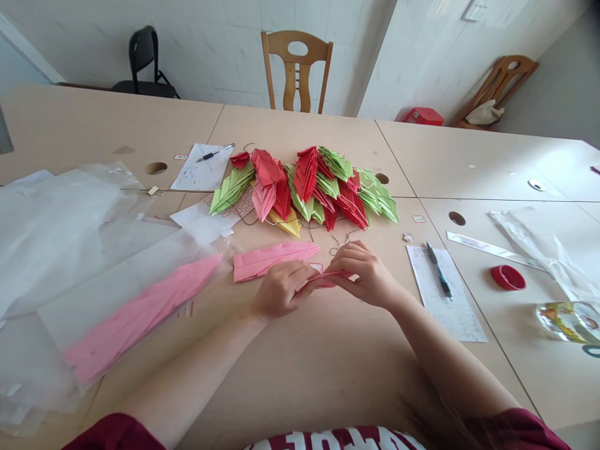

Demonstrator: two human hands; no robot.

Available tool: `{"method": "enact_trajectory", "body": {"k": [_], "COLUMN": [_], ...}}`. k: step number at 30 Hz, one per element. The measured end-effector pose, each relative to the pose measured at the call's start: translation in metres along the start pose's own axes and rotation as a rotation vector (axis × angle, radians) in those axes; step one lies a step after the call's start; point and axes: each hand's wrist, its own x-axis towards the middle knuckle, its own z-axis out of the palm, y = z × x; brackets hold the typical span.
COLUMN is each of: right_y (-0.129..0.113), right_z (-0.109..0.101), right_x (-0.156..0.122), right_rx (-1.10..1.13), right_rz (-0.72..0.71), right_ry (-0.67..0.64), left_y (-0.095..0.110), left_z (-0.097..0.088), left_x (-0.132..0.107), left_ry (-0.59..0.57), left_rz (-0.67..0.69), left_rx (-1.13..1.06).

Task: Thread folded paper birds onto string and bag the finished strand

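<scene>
Between my two hands is a small piece of folded pink paper (329,278), held low over the table. My left hand (285,289) pinches its left end, and my right hand (363,274) grips the right end with fingers curled over it. Just beyond my left hand lies a stack of folded pink paper (272,259). Further back is a heap of folded paper pieces strung on dark cord, with red ones (307,174), green ones (232,189), pink ones (264,199) and a yellow one (285,222).
Clear plastic bags (56,212) cover the left side, one holding pink paper pieces (145,312). On the right are a written sheet (462,319) with a pen (439,270), a ruler (494,250), a red ring (507,277) and a roll of clear tape (569,320). A wooden chair (297,62) stands opposite.
</scene>
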Motion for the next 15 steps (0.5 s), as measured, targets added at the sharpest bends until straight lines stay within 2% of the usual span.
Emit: {"method": "enact_trajectory", "body": {"k": [7, 15], "right_y": [-0.007, 0.000], "right_z": [0.005, -0.011], "right_x": [0.001, 0.002], "right_rx": [-0.026, 0.029], "right_rz": [-0.030, -0.040], "right_ry": [-0.012, -0.002], "left_y": [0.001, 0.001], "left_z": [0.000, 0.002], "left_x": [-0.001, -0.003], "left_ry": [-0.042, 0.064], "left_rz": [0.060, 0.003], "left_rx": [-0.021, -0.117]}}
